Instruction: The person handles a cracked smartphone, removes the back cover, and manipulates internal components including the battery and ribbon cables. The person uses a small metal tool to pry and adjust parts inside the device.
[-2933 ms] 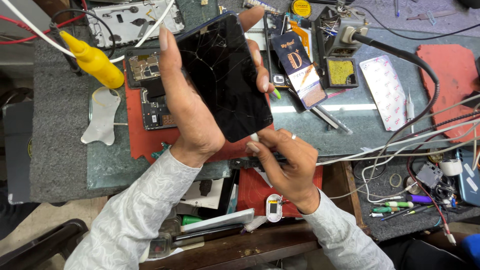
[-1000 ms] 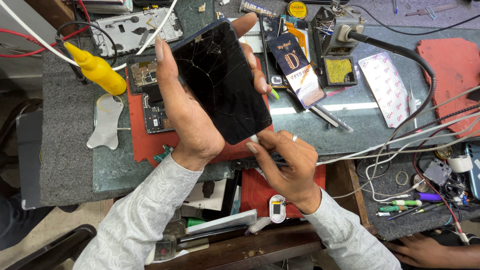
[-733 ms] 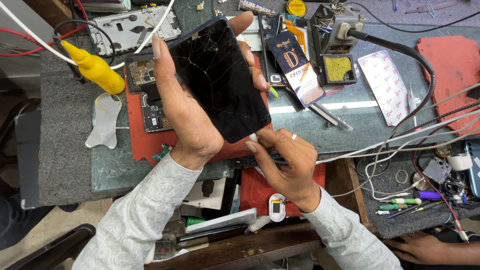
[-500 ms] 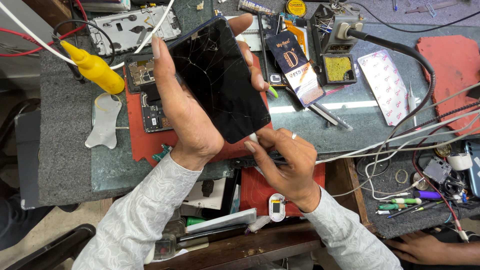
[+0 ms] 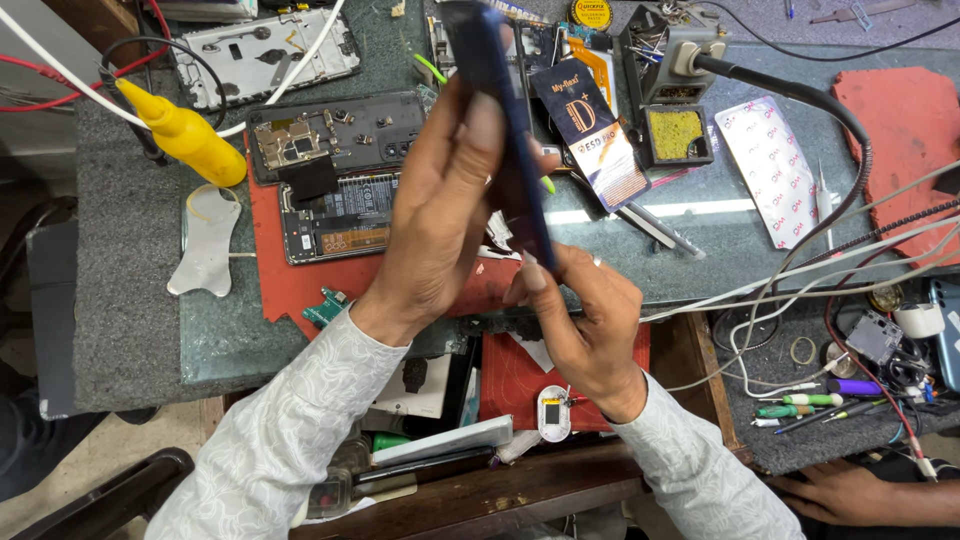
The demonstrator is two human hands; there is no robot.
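Note:
A dark phone (image 5: 500, 110) with a bluish frame stands on edge above the bench, its thin side facing me. My left hand (image 5: 440, 210) clasps it from the left with fingers stretched along its side. My right hand (image 5: 585, 320) pinches its lower end with thumb and fingertips. Under the hands lies a red mat (image 5: 290, 285) carrying an opened phone body (image 5: 335, 215) with its circuit board showing.
A yellow squeeze bottle (image 5: 185, 135) lies at left beside a white plastic sheet (image 5: 205, 245). A soldering iron stand with sponge (image 5: 675, 125), a dark packet (image 5: 590, 135), tweezers (image 5: 655, 225), cables (image 5: 800, 280) and a second red mat (image 5: 905, 135) crowd the right. Another person's hand (image 5: 860, 495) rests at bottom right.
The phone has turned from screen-up, its cracked glass facing me, to standing on edge. My left hand shifted to its side; my right hand now grips its lower end.

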